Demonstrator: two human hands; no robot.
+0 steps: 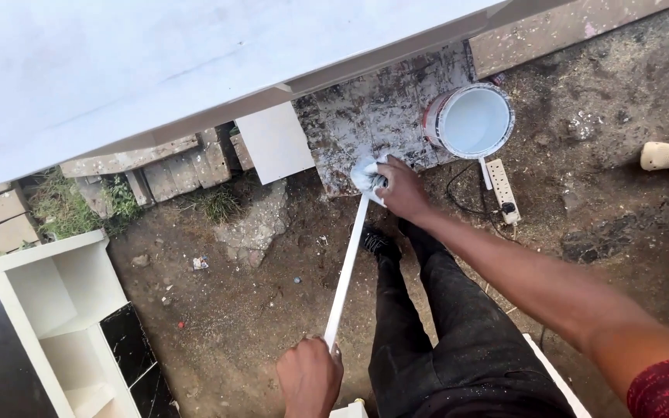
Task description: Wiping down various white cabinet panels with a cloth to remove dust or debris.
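Observation:
My left hand [309, 377] grips the near end of a long thin white strip [346, 271] that runs away from me over the dirt ground. At the strip's far end my right hand [401, 188] presses a crumpled white rag [367, 176] around it. An open paint can [470, 121] with pale blue-white paint stands just beyond my right hand, on a paint-spattered board [373, 108]. My legs in black trousers [435, 325] stretch below the strip.
A large white panel [156, 62] fills the top left. A white shelf unit with open compartments [48, 310] lies at lower left. A white power strip [502, 190] and cable lie right of the can. Someone's pale shoe [666, 155] shows at the right edge. Concrete blocks [172, 170] sit under the panel.

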